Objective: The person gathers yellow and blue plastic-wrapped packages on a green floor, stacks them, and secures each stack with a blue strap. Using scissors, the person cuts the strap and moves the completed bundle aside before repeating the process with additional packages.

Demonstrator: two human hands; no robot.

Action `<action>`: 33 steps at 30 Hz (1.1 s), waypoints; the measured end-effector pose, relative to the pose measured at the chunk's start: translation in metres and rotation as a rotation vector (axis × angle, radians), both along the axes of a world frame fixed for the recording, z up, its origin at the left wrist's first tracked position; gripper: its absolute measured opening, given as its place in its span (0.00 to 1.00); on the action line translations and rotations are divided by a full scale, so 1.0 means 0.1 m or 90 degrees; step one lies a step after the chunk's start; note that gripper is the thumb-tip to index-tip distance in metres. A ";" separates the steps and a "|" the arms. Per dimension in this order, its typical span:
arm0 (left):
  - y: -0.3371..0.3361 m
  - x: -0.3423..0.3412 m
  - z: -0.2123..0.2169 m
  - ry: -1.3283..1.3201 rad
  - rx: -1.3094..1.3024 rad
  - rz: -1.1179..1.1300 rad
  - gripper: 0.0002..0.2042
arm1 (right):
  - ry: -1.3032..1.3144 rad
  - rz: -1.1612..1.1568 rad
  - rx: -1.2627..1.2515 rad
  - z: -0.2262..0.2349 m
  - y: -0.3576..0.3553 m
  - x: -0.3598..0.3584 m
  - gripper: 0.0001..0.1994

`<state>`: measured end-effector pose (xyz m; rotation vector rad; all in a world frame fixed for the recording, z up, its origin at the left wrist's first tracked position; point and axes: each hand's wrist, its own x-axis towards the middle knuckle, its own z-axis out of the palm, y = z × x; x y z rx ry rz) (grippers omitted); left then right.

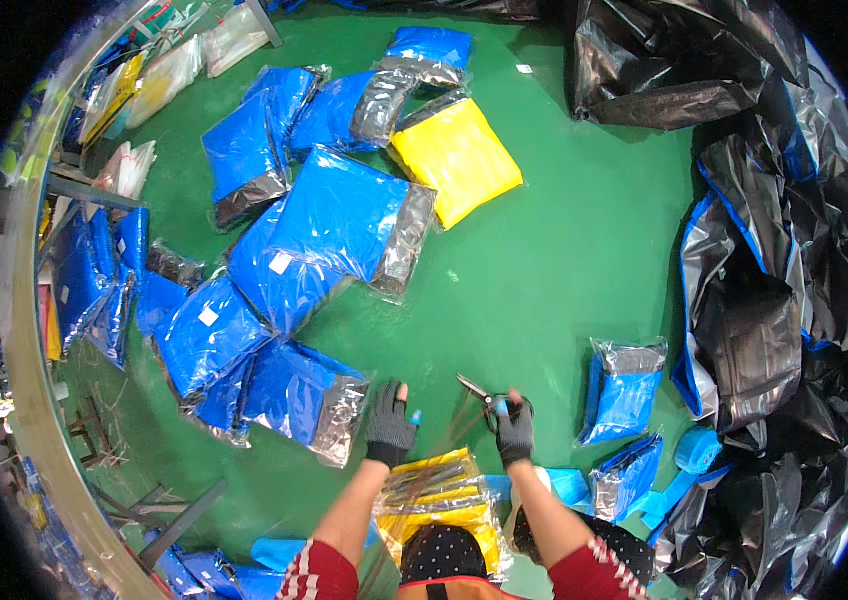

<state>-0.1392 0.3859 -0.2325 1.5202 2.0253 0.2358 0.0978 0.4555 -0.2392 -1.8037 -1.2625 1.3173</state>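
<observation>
- Glossy green floor (pixel 564 250), evenly lit (faint glare spots).
- Curved metal rail (pixel 29 400) along the left.
- Crumpled black plastic sheeting (pixel 794 300) heaped at right.

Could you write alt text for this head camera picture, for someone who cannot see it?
Seen from above, a person's gloved right hand holds small scissors while the gloved left hand hovers over a yellow plastic-wrapped packet on a green floor. Blue bagged packets lie to the left, crumpled black plastic sheeting to the right.

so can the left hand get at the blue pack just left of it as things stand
Probably yes. The left hand is open and holds nothing, and the blue pack lies right beside it on the green floor with nothing between them.
</observation>
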 end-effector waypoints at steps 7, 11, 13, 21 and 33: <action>0.10 -0.27 -0.69 -0.013 0.020 -0.054 0.32 | 0.222 0.018 -0.236 -0.41 2.81 -1.20 0.21; -0.02 -0.26 -0.80 -0.033 0.042 -0.048 0.32 | 0.443 -0.179 -0.272 -0.56 3.55 -1.96 0.24; -0.02 -0.27 -0.80 -0.036 0.040 -0.052 0.32 | 0.290 -0.162 -0.207 -0.62 3.62 -2.02 0.20; 0.06 -0.23 -0.71 -0.007 0.005 -0.051 0.32 | 0.199 -0.184 -0.283 -0.36 2.56 -0.09 0.10; 0.06 -0.19 -0.69 0.143 -0.008 -0.099 0.33 | 0.478 -0.176 -0.049 -0.86 3.12 -1.32 0.28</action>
